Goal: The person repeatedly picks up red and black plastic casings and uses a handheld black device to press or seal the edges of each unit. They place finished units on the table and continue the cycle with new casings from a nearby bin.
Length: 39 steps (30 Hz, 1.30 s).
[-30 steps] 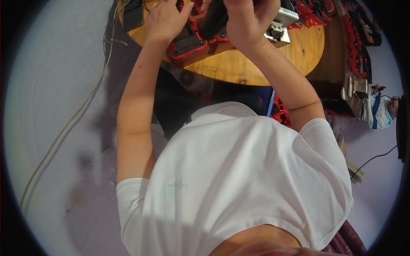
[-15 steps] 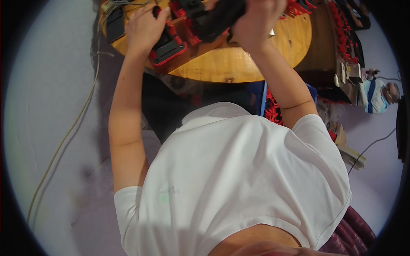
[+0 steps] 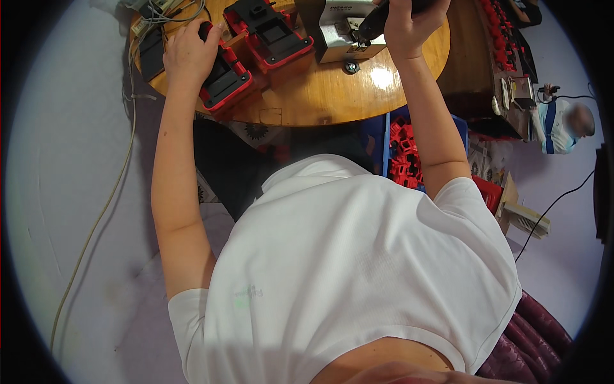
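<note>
1. Resting on table (image 3: 320, 102): left hand (image 3: 188, 54) clamped over red-and-black housing (image 3: 225, 80), long axis running away.
2. Gripping dark tool (image 3: 377, 22): right hand (image 3: 409, 22), closed, well right of housing.

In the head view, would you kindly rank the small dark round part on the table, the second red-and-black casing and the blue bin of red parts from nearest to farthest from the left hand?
From the left hand, which rests on a red-and-black casing at the table's left edge:
1. Second red-and-black casing, just to its right, farther back.
2. Small dark round part, mid-table, near the grey machine.
3. Blue bin of red parts, below the table's edge, right side.
</note>
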Each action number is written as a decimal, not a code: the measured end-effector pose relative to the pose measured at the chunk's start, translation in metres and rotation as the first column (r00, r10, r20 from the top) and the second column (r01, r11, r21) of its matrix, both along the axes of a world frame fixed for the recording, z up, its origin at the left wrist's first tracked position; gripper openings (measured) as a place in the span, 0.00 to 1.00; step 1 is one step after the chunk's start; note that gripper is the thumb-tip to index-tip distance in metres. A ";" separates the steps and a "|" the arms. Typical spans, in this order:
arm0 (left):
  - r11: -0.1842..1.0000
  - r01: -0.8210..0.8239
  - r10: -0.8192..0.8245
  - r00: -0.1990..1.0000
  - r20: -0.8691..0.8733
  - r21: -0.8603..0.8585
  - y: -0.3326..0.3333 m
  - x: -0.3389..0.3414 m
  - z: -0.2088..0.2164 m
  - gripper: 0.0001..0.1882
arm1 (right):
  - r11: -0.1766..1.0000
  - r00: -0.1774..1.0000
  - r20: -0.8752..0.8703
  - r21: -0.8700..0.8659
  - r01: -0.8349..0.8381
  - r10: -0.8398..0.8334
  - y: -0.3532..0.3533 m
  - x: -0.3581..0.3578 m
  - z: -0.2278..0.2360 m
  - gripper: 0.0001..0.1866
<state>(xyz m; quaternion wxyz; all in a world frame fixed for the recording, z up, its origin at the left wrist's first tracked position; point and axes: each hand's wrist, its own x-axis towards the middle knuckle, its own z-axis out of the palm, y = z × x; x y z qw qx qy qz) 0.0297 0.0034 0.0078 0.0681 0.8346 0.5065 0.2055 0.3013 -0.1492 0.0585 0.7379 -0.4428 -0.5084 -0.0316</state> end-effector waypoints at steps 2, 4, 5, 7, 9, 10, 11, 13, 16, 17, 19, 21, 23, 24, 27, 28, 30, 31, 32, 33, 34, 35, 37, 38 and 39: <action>1.000 0.004 -0.004 1.000 -0.001 0.012 0.000 -0.001 -0.001 0.31 | 1.000 1.000 -0.003 0.015 -0.008 0.008 0.000 0.000 0.000 0.15; 1.000 0.005 -0.005 1.000 0.003 0.020 0.000 0.000 -0.001 0.31 | 1.000 1.000 -0.004 -0.028 0.002 -0.002 0.002 0.001 0.001 0.14; 1.000 0.004 -0.004 1.000 0.005 0.021 0.001 0.000 -0.001 0.31 | 0.999 1.000 -0.004 -0.050 0.006 -0.007 0.003 0.002 0.002 0.13; 1.000 0.009 -0.009 1.000 0.015 0.019 0.001 -0.001 -0.002 0.31 | 0.984 0.999 -0.013 -0.177 -0.034 0.032 0.009 0.003 0.017 0.13; 1.000 0.009 -0.010 1.000 0.027 0.022 0.002 -0.002 -0.003 0.31 | 0.949 0.990 -0.098 -0.289 -0.127 0.102 0.013 -0.006 0.034 0.15; 0.999 0.009 -0.010 0.999 0.033 0.032 0.002 -0.003 -0.003 0.30 | 0.953 0.970 -0.171 -0.221 -0.207 0.171 0.013 -0.023 0.044 0.16; 0.999 0.008 -0.010 0.999 0.039 0.042 0.000 -0.001 -0.002 0.30 | 0.948 0.940 -0.240 -0.146 -0.282 0.242 0.012 -0.045 0.055 0.16; 0.998 0.025 -0.028 0.998 0.053 0.052 0.002 -0.002 0.001 0.29 | 0.931 0.892 -0.286 0.010 -0.364 0.351 0.017 -0.080 0.057 0.19; 0.998 -0.005 0.000 0.997 0.071 0.063 0.001 -0.004 -0.004 0.28 | 0.837 0.760 -0.355 0.183 -0.515 0.545 0.025 -0.136 0.057 0.20; 0.997 0.030 -0.031 0.999 0.011 0.073 0.004 -0.009 -0.005 0.28 | 0.785 0.746 -0.248 0.255 -0.565 0.618 0.033 -0.148 0.054 0.22; 0.986 0.155 -0.161 0.979 -0.124 -0.057 -0.018 0.008 0.042 0.26 | 0.765 0.749 -0.184 0.272 -0.584 0.637 0.040 -0.162 0.048 0.24; 0.985 0.173 -0.173 0.980 0.093 0.009 -0.021 0.000 0.038 0.29 | 0.749 0.745 -0.144 0.277 -0.602 0.651 0.045 -0.175 0.046 0.26; 0.985 0.151 -0.160 0.980 0.120 0.083 -0.003 -0.010 0.008 0.33 | 0.772 0.757 -0.166 0.214 -0.598 0.632 0.048 -0.181 0.037 0.26; 0.956 0.121 -0.151 0.984 0.095 0.268 -0.002 -0.011 -0.001 0.32 | 0.766 0.754 -0.151 0.213 -0.606 0.639 0.052 -0.181 0.031 0.27; 0.986 0.087 -0.098 0.993 0.072 0.141 -0.002 -0.010 -0.007 0.30 | 0.755 0.759 -0.091 0.232 -0.614 0.645 0.061 -0.183 0.024 0.29; 0.989 0.084 -0.093 0.993 0.074 0.120 -0.005 -0.009 -0.003 0.30 | 0.754 0.768 -0.060 0.252 -0.606 0.638 0.064 -0.186 0.026 0.29; 0.992 0.076 -0.084 0.994 0.073 0.098 -0.007 -0.009 -0.001 0.29 | 0.744 0.763 -0.020 0.239 -0.624 0.646 0.067 -0.190 0.027 0.29; 0.993 0.075 -0.082 0.994 0.073 0.091 -0.007 -0.008 -0.002 0.29 | 0.734 0.748 -0.010 0.205 -0.648 0.663 0.065 -0.192 0.028 0.29; 0.993 0.075 -0.081 0.994 0.074 0.087 -0.007 -0.009 -0.001 0.29 | 0.715 0.725 -0.022 0.190 -0.672 0.688 0.064 -0.195 0.030 0.28; 0.994 0.075 -0.081 0.994 0.073 0.083 -0.007 -0.009 0.001 0.28 | 0.696 0.702 -0.037 0.176 -0.696 0.711 0.063 -0.198 0.033 0.28; 0.994 0.076 -0.082 0.994 0.072 0.079 -0.008 -0.010 0.003 0.28 | 0.677 0.679 -0.052 0.161 -0.718 0.732 0.061 -0.201 0.035 0.27; 0.994 0.076 -0.082 0.994 0.073 0.076 -0.009 -0.009 0.003 0.28 | 0.666 0.667 -0.051 0.152 -0.730 0.743 0.061 -0.203 0.035 0.27; 0.993 0.085 -0.091 0.993 0.072 0.082 -0.011 -0.007 0.006 0.28 | 0.622 0.626 -0.037 0.168 -0.765 0.779 0.065 -0.205 0.031 0.27; 0.993 0.090 -0.096 0.993 0.071 0.081 -0.011 -0.007 0.008 0.28 | 0.599 0.604 -0.029 0.176 -0.781 0.797 0.068 -0.206 0.028 0.27; 0.992 0.094 -0.100 0.992 0.071 0.082 -0.011 -0.005 0.006 0.29 | 0.646 0.660 0.063 0.154 -0.748 0.749 0.070 -0.200 0.028 0.27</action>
